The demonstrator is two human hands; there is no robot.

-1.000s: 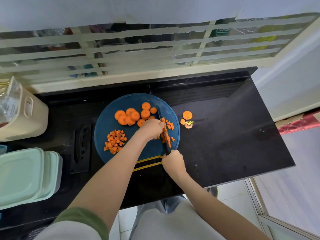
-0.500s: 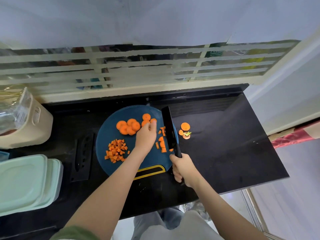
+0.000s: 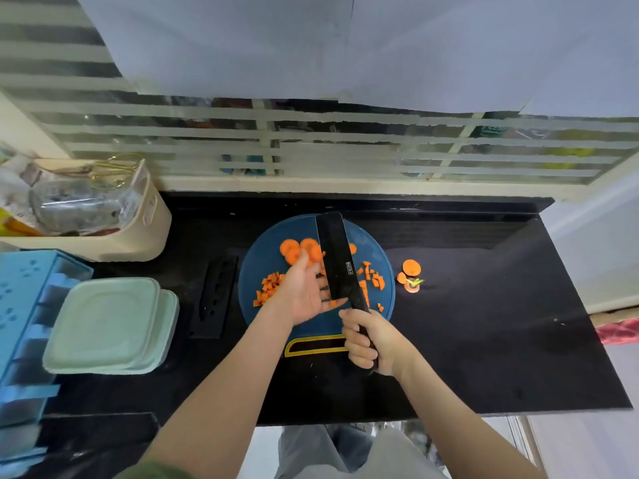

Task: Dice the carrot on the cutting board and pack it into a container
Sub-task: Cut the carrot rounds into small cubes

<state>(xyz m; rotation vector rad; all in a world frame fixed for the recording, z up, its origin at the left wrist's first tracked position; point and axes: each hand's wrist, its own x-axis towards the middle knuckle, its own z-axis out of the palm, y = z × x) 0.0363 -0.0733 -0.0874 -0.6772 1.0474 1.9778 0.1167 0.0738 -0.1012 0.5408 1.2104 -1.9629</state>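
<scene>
Your right hand (image 3: 370, 342) grips the knife (image 3: 337, 261), blade flat over the cutting board (image 3: 259, 257), so your left hand (image 3: 307, 292), fingers straight, can seemingly brush stuck bits down among the carrot dice (image 3: 268, 288), near the uncut slices (image 3: 294, 248).

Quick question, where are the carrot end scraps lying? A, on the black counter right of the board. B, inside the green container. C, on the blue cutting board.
A: the carrot end scraps lie on the black counter, just right of the blue cutting board.
</scene>
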